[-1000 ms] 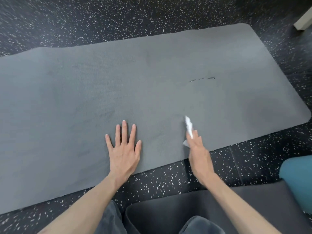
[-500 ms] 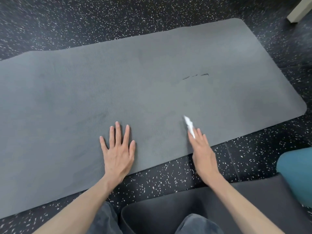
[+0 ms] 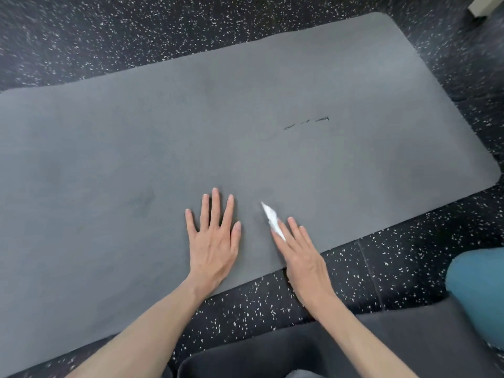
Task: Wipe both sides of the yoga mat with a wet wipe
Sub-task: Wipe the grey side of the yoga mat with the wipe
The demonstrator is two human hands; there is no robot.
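A grey yoga mat (image 3: 245, 105) lies flat on the speckled black floor and fills most of the view. It bears three short dark marks (image 3: 305, 122) right of centre. My left hand (image 3: 214, 241) rests palm down on the mat near its front edge, fingers spread. Just to its right, my right hand (image 3: 302, 255) presses a folded white wet wipe (image 3: 271, 218) against the mat; the wipe sticks out past my fingertips.
A second dark mat (image 3: 354, 347) lies under my knees at the bottom. A teal cushion-like object (image 3: 480, 290) sits at the right edge. A pale block (image 3: 488, 4) stands at the top right corner. Speckled rubber floor (image 3: 136, 31) surrounds the mat.
My right hand with the wipe has slid left along the mat, closer to my left hand. The left hand stays flat on the mat.
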